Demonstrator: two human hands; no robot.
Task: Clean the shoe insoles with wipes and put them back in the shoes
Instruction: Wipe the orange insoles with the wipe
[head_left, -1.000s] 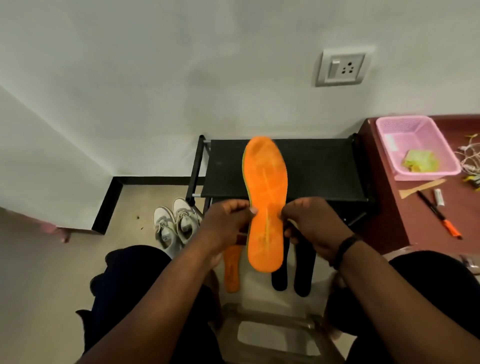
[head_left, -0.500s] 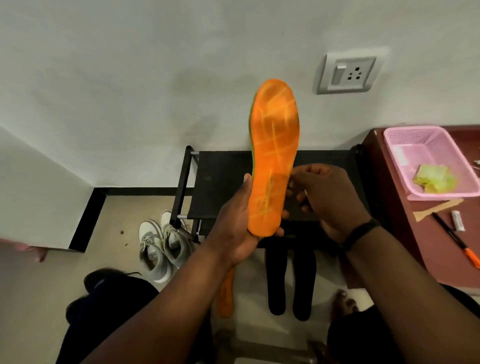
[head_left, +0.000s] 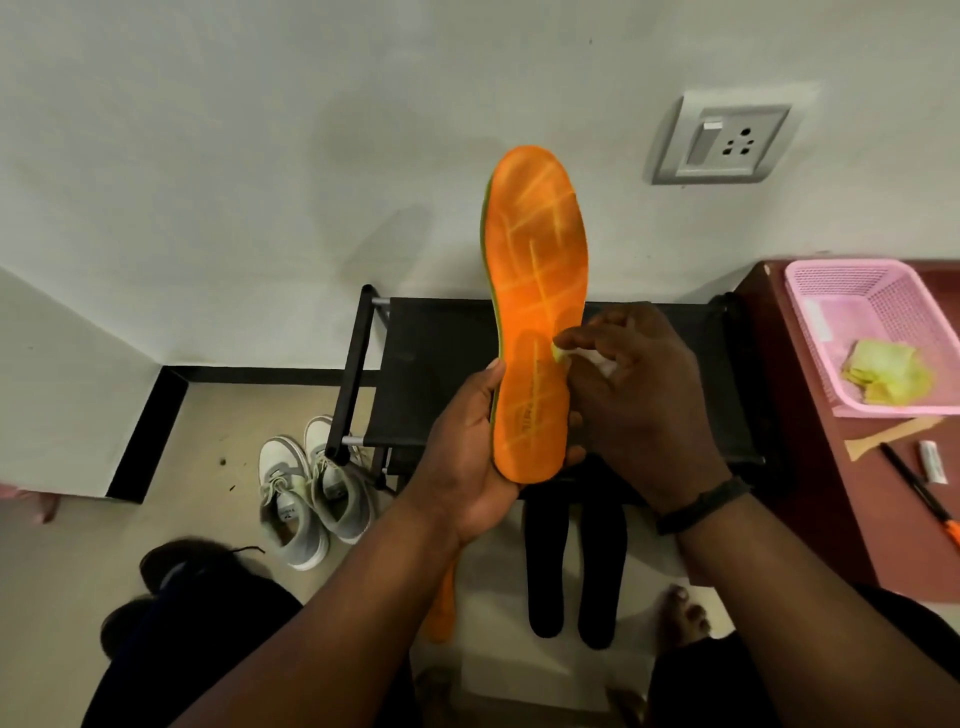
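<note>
- The left hand (head_left: 467, 457) grips the heel end of an orange insole (head_left: 535, 312), holding it upright before the wall.
- The right hand (head_left: 639, 395) pinches a small white wipe (head_left: 582, 358) against the insole's edge; wiping looks barely begun.
- A second orange insole (head_left: 441, 608) and two black insoles (head_left: 571, 561) lie on the floor.
- The grey shoes (head_left: 306, 493) stand beside the black rack (head_left: 441, 364), so refitting remains.

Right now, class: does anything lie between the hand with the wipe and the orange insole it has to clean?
Nothing visible does. The left hand grips the orange insole by its lower end, face up toward the camera. The right hand holds the wipe at the insole's right edge; whether it touches is unclear.
</note>
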